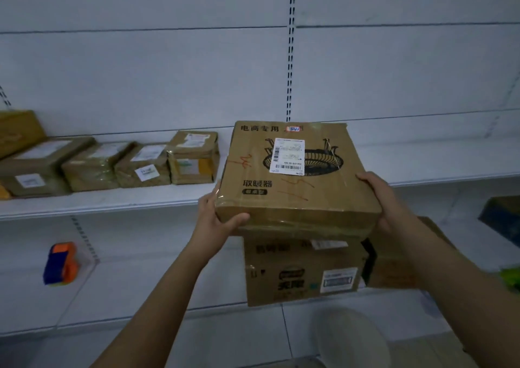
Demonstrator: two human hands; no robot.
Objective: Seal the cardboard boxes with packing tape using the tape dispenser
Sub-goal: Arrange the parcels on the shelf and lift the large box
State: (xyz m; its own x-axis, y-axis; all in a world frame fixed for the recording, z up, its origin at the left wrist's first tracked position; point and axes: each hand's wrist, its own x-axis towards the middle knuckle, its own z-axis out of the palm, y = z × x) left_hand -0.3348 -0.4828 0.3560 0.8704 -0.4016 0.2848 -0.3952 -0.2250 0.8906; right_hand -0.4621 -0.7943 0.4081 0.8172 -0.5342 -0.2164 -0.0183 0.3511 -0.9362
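Left hand (216, 221) grips the near-left corner of the flat cardboard box (295, 176), thumb wrapped over the front edge; right hand (377, 196) clamps its right side. Two-sided hold keeps the box level, probably for shelving on the upper shelf (112, 201). Tape dispenser (62, 263) sits unused, lower left. Another carton (301, 272) directly below; taped parcels (140, 165) far left.

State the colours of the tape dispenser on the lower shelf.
Orange and blue: the tape dispenser, clearest in the head view.
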